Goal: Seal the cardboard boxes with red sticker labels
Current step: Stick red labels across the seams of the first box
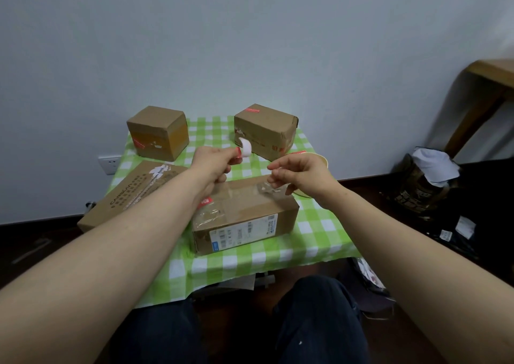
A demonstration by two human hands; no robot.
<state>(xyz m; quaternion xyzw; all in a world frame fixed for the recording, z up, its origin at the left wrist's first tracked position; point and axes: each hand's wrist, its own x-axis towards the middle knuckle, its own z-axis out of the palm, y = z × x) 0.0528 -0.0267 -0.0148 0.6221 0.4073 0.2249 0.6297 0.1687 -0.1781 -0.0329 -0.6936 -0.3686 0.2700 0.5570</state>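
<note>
Left grip (211, 163) tight on curled sticker label (246, 147), right grip (300, 173) loose and empty over near cardboard box (250, 213), arms outstretched.

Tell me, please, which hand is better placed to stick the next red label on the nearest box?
Left. The left hand pinches the curled sticker just above the nearest box; the right hand hovers alongside with no label visible in it.

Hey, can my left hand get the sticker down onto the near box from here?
Probably yes. The left hand, pinching the sticker, is just above the near box at its far edge, with nothing between them. The right hand is over the box's right end, leaving the rest free.
</note>
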